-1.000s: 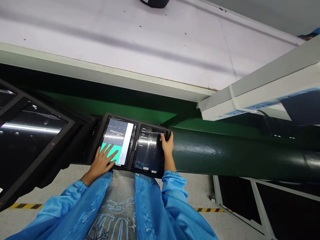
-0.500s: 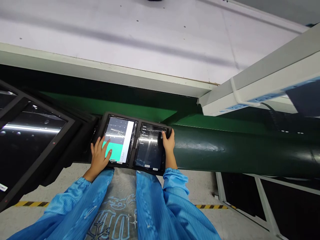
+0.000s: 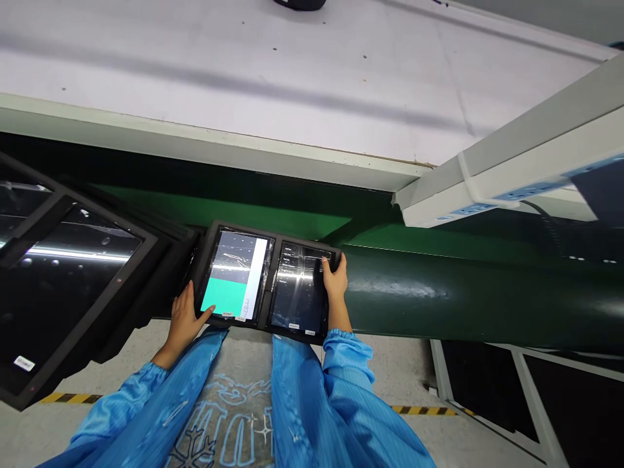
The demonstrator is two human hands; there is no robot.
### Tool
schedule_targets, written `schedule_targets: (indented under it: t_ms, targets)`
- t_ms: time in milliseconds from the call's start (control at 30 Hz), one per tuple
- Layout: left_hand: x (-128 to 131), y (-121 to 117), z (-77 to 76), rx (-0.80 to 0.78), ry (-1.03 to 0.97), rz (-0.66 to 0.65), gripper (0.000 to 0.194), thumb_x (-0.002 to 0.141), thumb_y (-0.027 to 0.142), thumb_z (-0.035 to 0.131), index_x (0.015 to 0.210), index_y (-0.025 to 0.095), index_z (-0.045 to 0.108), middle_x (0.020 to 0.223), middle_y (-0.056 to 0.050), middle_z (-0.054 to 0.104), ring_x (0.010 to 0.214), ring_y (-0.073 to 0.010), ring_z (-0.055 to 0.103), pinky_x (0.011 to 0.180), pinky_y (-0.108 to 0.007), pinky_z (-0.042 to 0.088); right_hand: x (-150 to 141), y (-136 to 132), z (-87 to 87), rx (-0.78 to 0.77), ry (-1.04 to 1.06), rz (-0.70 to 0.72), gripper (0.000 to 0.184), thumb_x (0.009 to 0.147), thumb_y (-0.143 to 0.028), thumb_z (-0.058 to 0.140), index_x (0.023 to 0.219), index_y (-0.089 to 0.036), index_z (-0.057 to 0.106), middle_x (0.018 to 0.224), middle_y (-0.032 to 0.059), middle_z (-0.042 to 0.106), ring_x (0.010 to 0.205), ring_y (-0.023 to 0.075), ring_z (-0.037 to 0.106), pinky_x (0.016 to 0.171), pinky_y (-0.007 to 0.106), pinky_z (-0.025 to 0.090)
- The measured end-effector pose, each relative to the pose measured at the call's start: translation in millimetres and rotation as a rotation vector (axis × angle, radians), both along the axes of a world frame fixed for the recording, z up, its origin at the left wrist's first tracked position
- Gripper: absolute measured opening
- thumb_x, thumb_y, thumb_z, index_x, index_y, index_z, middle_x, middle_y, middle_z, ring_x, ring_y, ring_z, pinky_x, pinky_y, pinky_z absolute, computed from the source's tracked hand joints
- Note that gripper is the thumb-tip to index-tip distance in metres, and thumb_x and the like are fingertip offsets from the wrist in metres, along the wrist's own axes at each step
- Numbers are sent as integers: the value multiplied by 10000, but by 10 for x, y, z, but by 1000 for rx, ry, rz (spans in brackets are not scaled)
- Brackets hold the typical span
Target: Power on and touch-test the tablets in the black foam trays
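A black foam tray [image 3: 268, 300] lies in front of me at the belt's near edge, with two tablets side by side in it. The left tablet [image 3: 227, 296] is lit with a calculator-like screen: grey keys, a green block and a white strip. On the right tablet [image 3: 297, 296] a dark screen shows a short list of white text. My left hand [image 3: 186, 320] grips the tray's left edge, thumb over the lit tablet's lower corner and fingers down the side. My right hand [image 3: 336, 279] clasps the right edge, thumb on top near the dark tablet; its other fingers are partly hidden.
Stacked black trays with glossy tablets [image 3: 88, 260] stand close on the left. A green conveyor belt [image 3: 414, 286] runs to the right. Beyond it is a white shelf [image 3: 219, 84], with a post carrying a power strip [image 3: 468, 209] at the right. Dark panels [image 3: 487, 383] stand lower right.
My left hand has slid off the lit tablet's green area, left and down onto the tray's edge. My right hand keeps its hold on the right edge.
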State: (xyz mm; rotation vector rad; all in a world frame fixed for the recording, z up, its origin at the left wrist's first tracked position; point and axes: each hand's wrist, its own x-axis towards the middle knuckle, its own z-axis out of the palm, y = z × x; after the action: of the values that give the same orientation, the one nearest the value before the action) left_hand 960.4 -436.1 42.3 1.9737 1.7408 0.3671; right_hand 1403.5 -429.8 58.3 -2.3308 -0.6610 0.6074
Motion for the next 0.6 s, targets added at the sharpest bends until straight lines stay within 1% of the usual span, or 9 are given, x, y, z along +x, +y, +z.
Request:
schedule_targets:
  t_ms: [100, 233, 300, 367, 433, 500, 600]
  targets:
    - [59, -16, 20, 12, 56, 1, 976, 873, 675, 458, 1570, 88, 110, 1539, -281, 335, 1432, -402, 319, 1152, -631, 212, -12, 1, 20, -18, -1, 5, 831, 829, -636, 547, 1523, -237, 321, 1508, 117, 467, 1355, 343, 469, 1104, 499, 361]
    - [154, -21, 50, 69, 144, 10, 1151, 790, 763, 505, 1557, 16, 83, 1566, -334, 219, 1459, -456, 215, 1146, -670, 168, -16, -8, 22, -10, -9, 12, 825, 834, -634, 542, 1521, -234, 323, 1510, 120, 464, 1352, 342, 474, 1105, 504, 361]
    - [154, -6, 53, 61, 114, 11, 1145, 794, 757, 506, 1555, 10, 90, 1568, -336, 208, 1465, -454, 200, 1148, -670, 173, -12, -14, 20, -2, -12, 9, 818, 833, -630, 542, 1517, -234, 329, 1502, 121, 473, 1347, 337, 481, 1104, 503, 362]
    - [116, 41, 52, 30, 19, -3, 1054, 838, 711, 487, 1560, 36, 121, 1579, -308, 217, 1477, -418, 200, 1164, -634, 204, -7, -20, 23, -4, -15, 7, 812, 833, -630, 540, 1512, -233, 336, 1497, 122, 479, 1345, 333, 484, 1102, 502, 365]
    - [77, 139, 54, -1, -111, 4, 928, 883, 643, 478, 1566, 95, 167, 1585, -254, 262, 1479, -368, 236, 1180, -577, 245, -1, -26, 30, -12, -15, 10, 818, 828, -636, 539, 1510, -231, 337, 1498, 124, 478, 1345, 332, 486, 1100, 501, 368]
    - [79, 300, 65, -34, -230, 42, 850, 896, 596, 502, 1564, 157, 212, 1577, -202, 319, 1463, -333, 295, 1187, -534, 273, 3, -34, 39, -17, -15, 19, 841, 813, -645, 552, 1511, -233, 331, 1507, 124, 465, 1348, 331, 484, 1098, 496, 374]
    - [192, 640, 97, -102, -337, 110, 811, 882, 582, 543, 1547, 199, 284, 1563, -164, 365, 1443, -323, 340, 1188, -508, 291, 5, -49, 47, -17, -19, 36, 885, 787, -651, 583, 1518, -233, 312, 1531, 127, 430, 1366, 330, 465, 1100, 486, 379]
